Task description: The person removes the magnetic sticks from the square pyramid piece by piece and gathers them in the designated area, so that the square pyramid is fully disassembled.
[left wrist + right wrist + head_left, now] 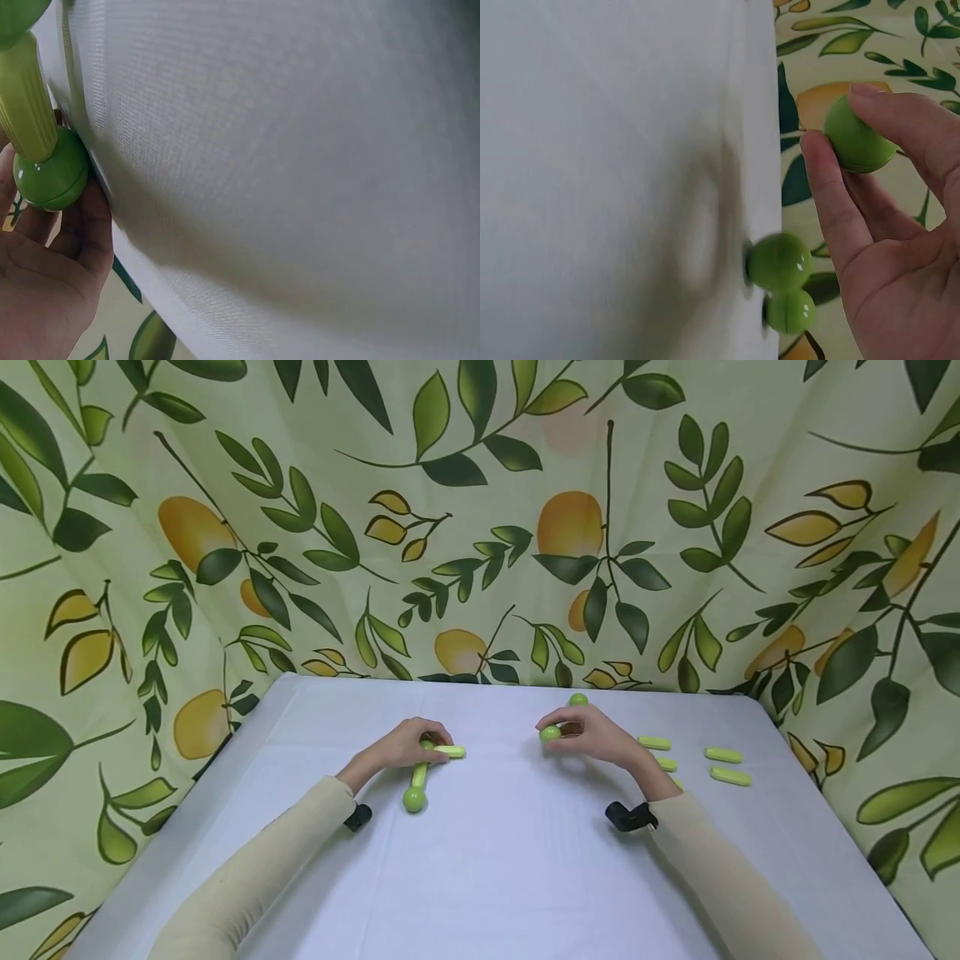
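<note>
My left hand (408,743) grips a green ball (56,176) at the corner of a joined piece, low over the white table. From that ball a yellow-green rod (419,775) runs toward me to a second green ball (414,799). Another light green rod (452,751) points right from under the fingers, partly hidden by them. Held between thumb and fingertips of my right hand (592,737) is a loose green ball (859,139), raised above the table. Two more green balls, one lower (790,311) and one upper (778,262), rest on the tabletop in the right wrist view.
To the right of my right hand lie several loose yellow-green rods, among them a near one (731,776) and a far one (654,742); the forearm partly covers some. The white cloth table (495,877) ends at a leaf-patterned curtain (495,560).
</note>
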A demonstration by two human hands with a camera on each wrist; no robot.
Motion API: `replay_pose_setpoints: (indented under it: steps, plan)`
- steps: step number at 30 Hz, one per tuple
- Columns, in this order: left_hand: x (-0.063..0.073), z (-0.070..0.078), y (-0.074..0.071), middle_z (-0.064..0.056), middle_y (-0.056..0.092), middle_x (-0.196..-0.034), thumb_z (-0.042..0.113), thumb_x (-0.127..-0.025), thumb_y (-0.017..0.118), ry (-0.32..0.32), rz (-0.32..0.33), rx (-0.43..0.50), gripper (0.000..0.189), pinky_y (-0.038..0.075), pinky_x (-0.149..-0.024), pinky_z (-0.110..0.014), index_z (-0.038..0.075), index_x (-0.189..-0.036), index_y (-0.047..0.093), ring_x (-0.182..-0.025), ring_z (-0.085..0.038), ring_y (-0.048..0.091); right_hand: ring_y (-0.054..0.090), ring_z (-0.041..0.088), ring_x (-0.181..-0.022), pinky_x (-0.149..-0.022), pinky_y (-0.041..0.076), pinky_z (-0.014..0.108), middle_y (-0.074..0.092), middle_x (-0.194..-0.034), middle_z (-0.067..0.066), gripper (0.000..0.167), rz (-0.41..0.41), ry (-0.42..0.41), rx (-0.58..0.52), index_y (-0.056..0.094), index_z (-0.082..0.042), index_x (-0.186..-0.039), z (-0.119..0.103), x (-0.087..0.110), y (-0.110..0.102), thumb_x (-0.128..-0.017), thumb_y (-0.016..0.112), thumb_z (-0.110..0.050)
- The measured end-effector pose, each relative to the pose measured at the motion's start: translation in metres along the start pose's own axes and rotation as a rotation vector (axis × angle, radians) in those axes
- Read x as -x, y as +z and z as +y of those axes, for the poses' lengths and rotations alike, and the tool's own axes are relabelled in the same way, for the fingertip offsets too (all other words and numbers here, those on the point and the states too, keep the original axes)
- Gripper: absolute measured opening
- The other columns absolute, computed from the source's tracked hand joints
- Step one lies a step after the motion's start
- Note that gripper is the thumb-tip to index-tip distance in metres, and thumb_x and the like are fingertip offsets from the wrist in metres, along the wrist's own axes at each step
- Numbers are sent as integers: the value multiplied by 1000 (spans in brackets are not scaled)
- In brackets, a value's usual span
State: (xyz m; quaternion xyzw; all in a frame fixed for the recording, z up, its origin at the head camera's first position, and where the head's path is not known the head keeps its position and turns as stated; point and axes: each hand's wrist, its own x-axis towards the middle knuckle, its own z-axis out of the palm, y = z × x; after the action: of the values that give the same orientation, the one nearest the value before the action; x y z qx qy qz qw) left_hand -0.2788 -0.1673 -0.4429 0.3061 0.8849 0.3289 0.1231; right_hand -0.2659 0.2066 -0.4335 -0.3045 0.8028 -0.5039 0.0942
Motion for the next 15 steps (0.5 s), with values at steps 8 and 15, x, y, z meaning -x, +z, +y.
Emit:
replay_pose_setpoints:
  steps: [8, 15]
  plan:
    - [1, -1, -3, 5, 69, -101, 10, -91, 78, -13, -11, 4, 16, 49, -92, -36, 10, -106, 74, -97, -15, 61, 62, 34, -116, -93, 53, 30, 65, -125, 16, 31, 91, 36, -10, 71, 2, -119, -2, 24, -24, -89, 76, 6]
    - [2, -3, -4, 5, 69, -100, 7, -90, 78, -10, -14, 11, 16, 49, -92, -36, 9, -106, 74, -97, -15, 61, 64, 34, -113, -92, 53, 26, 65, -125, 19, 35, 137, 69, 71, 68, 5, -122, 2, 42, -43, -89, 78, -3]
